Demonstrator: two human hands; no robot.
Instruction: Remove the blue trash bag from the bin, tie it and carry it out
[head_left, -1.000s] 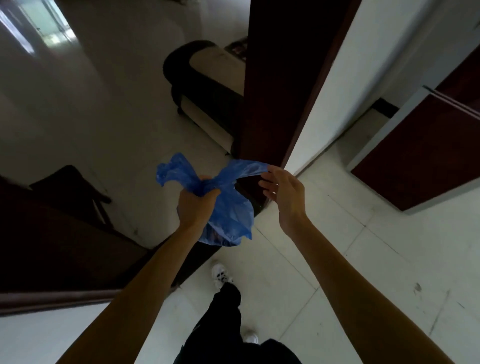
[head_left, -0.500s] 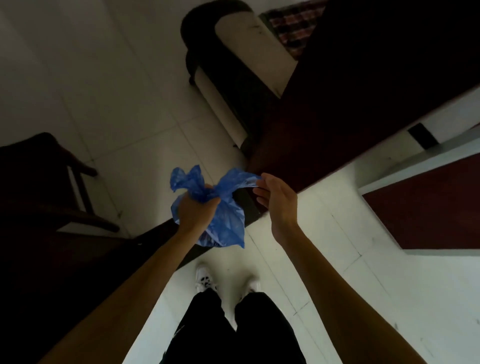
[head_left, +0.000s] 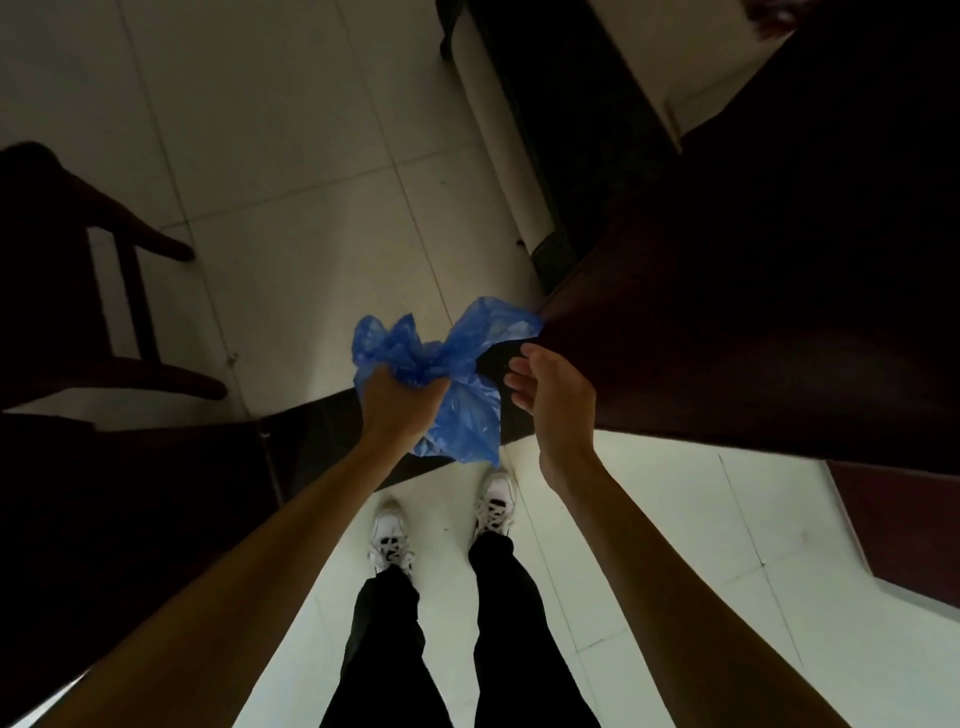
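The blue trash bag (head_left: 467, 415) hangs in front of me at waist height, above my feet. My left hand (head_left: 400, 400) is closed around its gathered neck, and two loose flaps stick up above the fist. My right hand (head_left: 556, 395) is just right of the bag with its fingers spread and nothing in it. The right flap ends close to its thumb and looks free of it. No bin is in view.
A dark wooden door (head_left: 779, 312) stands right beside my right hand. A dark sofa (head_left: 550, 156) lies ahead, and a dark wooden chair (head_left: 78, 291) stands on the left. Pale floor tiles (head_left: 311, 156) stretch ahead. My white shoes (head_left: 395, 540) stand on the lit floor.
My right hand has let go of the bag's right flap and opened. My left hand keeps its grip on the neck. My head has tilted down, bringing my legs and shoes into view.
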